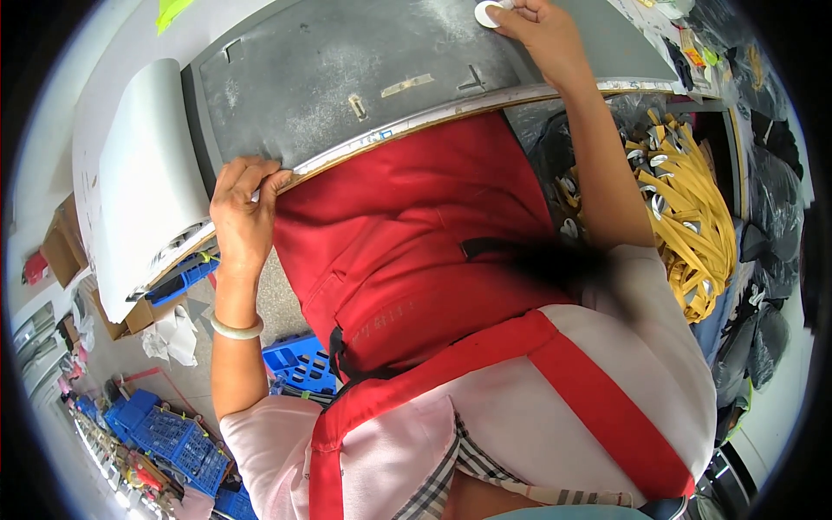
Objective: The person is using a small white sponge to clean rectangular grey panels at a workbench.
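Note:
My right hand (550,39) reaches over the far part of the dark grey work mat (321,78). It pinches a white round disc (487,14) between thumb and fingers. At the near left edge of the table (381,137), my left hand (244,195) is closed, its fingers curled and the thumb pressed in. A small bit of white shows among those fingers, but what it belongs to is hidden. Strips of tape (407,84) and dark marks lie on the worn mat between the two hands.
A large white roll (143,173) lies at the table's left end. Yellow straps with white pieces (685,208) hang in a bundle at the right, beside plastic-wrapped dark items (771,269). Blue crates (173,438) and a blue basket (299,364) stand on the floor at left.

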The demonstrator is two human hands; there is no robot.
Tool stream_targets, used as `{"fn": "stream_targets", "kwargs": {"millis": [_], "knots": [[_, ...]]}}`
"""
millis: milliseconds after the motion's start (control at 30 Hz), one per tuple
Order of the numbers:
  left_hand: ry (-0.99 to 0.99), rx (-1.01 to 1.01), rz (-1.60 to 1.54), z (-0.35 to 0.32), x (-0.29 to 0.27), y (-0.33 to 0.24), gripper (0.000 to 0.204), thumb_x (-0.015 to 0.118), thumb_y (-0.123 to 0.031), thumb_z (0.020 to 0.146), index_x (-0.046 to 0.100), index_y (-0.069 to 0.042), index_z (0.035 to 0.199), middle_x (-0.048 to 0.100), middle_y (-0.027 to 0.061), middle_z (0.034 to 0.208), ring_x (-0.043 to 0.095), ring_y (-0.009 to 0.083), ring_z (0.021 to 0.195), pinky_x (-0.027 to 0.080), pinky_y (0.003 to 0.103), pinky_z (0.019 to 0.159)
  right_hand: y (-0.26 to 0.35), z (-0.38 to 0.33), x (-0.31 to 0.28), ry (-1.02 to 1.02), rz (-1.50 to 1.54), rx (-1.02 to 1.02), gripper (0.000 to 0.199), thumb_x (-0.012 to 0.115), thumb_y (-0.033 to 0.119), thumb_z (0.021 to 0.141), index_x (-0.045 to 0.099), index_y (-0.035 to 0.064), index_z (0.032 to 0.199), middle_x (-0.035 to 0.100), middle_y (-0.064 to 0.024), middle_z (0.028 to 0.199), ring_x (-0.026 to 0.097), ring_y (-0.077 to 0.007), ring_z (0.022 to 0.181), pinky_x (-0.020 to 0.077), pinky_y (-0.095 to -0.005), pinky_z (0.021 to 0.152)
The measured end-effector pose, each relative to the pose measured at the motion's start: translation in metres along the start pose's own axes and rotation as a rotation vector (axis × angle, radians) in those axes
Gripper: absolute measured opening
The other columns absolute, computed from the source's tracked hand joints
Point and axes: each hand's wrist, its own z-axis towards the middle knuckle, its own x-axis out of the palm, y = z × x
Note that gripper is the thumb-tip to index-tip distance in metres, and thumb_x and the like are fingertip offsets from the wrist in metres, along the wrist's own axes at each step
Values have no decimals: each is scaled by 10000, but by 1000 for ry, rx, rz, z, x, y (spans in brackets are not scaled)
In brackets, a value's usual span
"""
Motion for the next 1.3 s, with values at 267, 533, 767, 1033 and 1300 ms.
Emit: {"fn": "stream_targets", "kwargs": {"millis": [267,533,767,1033,1300], "knots": [[-24,27,0,1,2,4,129,784,-62,818,723,-15,921,674,110,913,632,292,858,515,378,782,0,-2,2,2,1,-44,105,690,103,957,623,26,932,705,-44,918,651,-111,864,498,-242,774],[84,-2,-9,20,-2,-14,187,750,-154,887,718,-18,1012,687,141,987,690,326,895,552,391,779,-5,2,-6,17,-273,-80,328,733,282,938,684,8,1112,709,-64,1041,655,-135,963,504,-269,904],[-126,251,-3,109,91,-47,161,639,-219,947,719,-79,949,671,109,929,664,345,876,546,432,747,-5,5,-20,58,-202,-30,246,708,223,963,680,26,1108,717,-45,1030,645,-113,959,494,-255,901],[-85,214,156,115,112,-46,181,645,-216,934,679,-134,1092,668,70,990,645,299,1008,502,480,914,19,-35,13,88,-452,-158,229,705,185,953,694,58,1143,721,-25,958,635,-109,847,507,-264,780],[-175,167,261,118,124,-49,327,581,-270,1000,633,-211,1317,579,55,1345,494,277,1329,327,691,1093,29,-63,9,231,-701,-260,184,729,193,926,720,62,1056,716,-74,894,646,-189,784,502,-309,716]]}}
